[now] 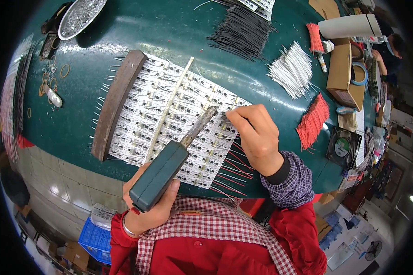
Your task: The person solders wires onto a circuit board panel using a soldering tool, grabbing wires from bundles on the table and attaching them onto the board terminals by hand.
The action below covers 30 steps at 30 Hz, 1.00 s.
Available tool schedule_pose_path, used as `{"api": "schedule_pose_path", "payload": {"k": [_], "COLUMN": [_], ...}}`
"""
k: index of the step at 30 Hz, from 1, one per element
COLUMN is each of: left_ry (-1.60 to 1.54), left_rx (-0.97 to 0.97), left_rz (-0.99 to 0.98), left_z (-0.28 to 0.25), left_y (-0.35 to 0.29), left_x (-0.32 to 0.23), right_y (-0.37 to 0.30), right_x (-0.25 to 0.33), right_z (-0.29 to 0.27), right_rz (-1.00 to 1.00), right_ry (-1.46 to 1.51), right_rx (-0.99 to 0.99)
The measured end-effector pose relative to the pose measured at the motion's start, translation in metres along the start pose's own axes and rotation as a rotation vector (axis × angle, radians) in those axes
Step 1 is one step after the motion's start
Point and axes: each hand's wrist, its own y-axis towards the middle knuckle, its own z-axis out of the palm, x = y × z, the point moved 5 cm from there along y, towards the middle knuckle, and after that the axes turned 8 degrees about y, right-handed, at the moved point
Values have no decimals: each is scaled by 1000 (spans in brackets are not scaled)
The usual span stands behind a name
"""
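My left hand (pixel 158 195) is wrapped round the dark green handle of a soldering iron (pixel 163 170). The iron's metal tip points up and right, over a white panel of small circuit boards (pixel 188 158). Close to the tip, my right hand (pixel 257 135) is pinched at the panel's right part; a small dark thing shows at its fingertips, too small to name. Rows of thin wires run across the panel, and red, white and black ends stick out at its lower right. A brown curved bar (pixel 119 105) lies on the left end, a pale thin strip (pixel 170 107) across the middle.
Bundles of black wires (pixel 241 34), white wires (pixel 291 69) and red wires (pixel 313 120) lie beyond and right. A metal bowl (pixel 80 18) and rubber bands (pixel 65 70) are at left. At right stand a cardboard box (pixel 344 75) and a black fan (pixel 343 145). Another person (pixel 390 52) is far right.
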Motion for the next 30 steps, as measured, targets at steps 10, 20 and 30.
{"api": "schedule_pose_path", "payload": {"k": [10, 20, 30], "left_ry": [11, -9, 12], "left_rx": [50, 86, 11], "left_rz": [23, -61, -27], "left_z": [2, 4, -2], "left_y": [3, -2, -17], "left_x": [-2, 3, 12], "right_y": [0, 0, 0], "right_x": [0, 1, 3], "right_z": [2, 2, 3], "right_rz": [0, 15, -10], "right_ry": [-14, -34, -59], "right_rx": [6, 22, -25]}}
